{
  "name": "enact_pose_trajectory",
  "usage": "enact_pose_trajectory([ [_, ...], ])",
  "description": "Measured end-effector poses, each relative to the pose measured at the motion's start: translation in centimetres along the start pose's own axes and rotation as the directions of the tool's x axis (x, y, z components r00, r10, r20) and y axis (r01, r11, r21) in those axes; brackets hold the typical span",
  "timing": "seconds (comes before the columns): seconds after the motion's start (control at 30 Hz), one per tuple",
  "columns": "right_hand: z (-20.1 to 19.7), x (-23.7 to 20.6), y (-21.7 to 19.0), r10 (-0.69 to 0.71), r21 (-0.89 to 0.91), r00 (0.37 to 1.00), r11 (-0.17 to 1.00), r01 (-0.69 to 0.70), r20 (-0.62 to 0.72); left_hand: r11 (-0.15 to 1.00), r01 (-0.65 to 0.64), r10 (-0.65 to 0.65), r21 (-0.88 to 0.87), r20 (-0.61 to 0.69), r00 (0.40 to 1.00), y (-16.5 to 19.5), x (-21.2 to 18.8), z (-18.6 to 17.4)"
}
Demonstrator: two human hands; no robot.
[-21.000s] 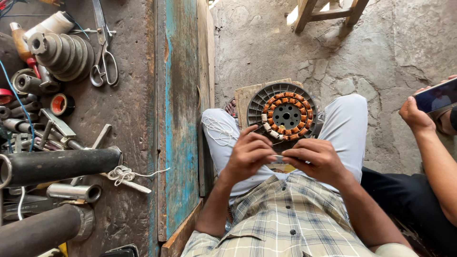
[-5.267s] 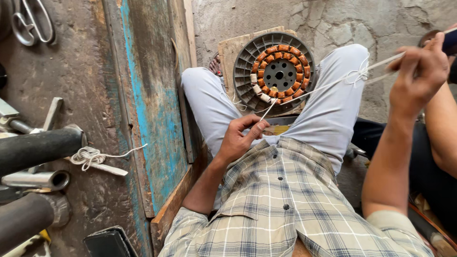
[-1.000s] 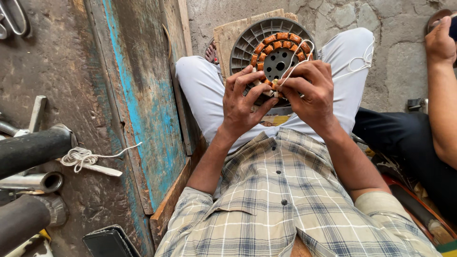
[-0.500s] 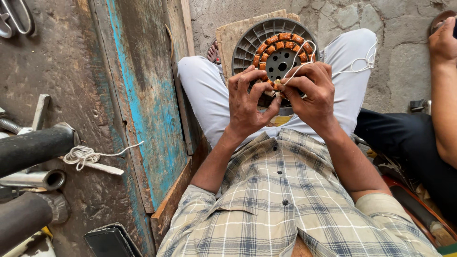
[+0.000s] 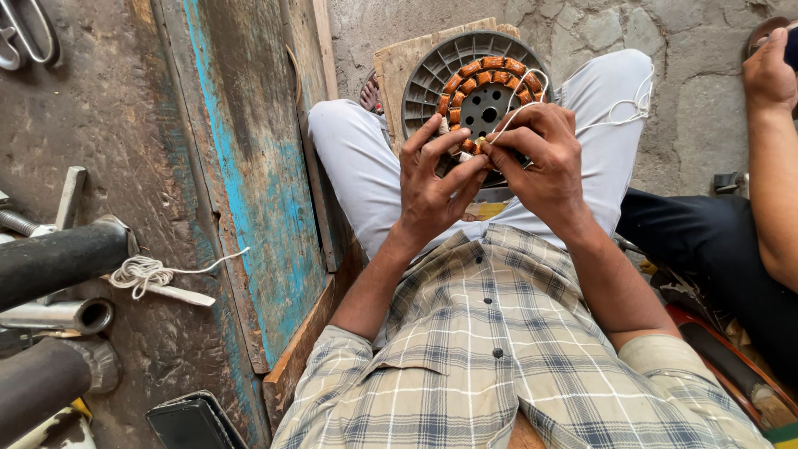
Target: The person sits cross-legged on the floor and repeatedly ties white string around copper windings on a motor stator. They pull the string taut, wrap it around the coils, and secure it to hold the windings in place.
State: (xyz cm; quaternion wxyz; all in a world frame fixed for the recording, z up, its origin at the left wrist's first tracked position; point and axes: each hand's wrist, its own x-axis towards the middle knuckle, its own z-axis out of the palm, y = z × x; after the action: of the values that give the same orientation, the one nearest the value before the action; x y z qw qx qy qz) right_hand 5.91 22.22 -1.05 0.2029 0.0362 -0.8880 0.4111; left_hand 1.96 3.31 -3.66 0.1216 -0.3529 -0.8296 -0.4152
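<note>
head cam | looks steeply down | close over lap (image 5: 499, 208)

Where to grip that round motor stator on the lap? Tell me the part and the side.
Probably the stator by its grey outer rim at the far edge, coming from above: it leans face-up against the knees, and the left hand and right hand cover its near copper coils.

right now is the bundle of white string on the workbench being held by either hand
No: the bundle of white string lies apart on the bench, while the left hand and right hand work at the stator.
</note>
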Motion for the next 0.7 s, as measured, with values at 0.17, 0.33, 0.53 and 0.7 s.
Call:
enact_pose_trajectory([
  [0.17,0.1,-0.1,0.1,0.018,0.006,1.0,1.0,-0.018,-0.005,0.999,-0.029,0.027,0.035,0.053,0.998,-0.2,0.4,-0.5],
  [0.33,-0.4,-0.2,0.7,0.112,0.272,0.986,0.959,-0.076,-0.12,0.998,-0.05,0.048,0.029,0.077,0.996,-0.2,0.6,-1.0],
  [0.53,-2.0,-3.8,4.6,0.185,0.075,0.981,0.979,-0.189,0.061,0.999,-0.044,0.042,0.032,0.05,0.998,-0.6,0.3,-0.3],
  [0.7,-7.3,-9.7,10.5,0.219,0.179,0.924,0.942,-0.284,0.313,0.999,-0.05,0.05,0.004,0.035,0.998,-1.0,-0.2,0.2],
])
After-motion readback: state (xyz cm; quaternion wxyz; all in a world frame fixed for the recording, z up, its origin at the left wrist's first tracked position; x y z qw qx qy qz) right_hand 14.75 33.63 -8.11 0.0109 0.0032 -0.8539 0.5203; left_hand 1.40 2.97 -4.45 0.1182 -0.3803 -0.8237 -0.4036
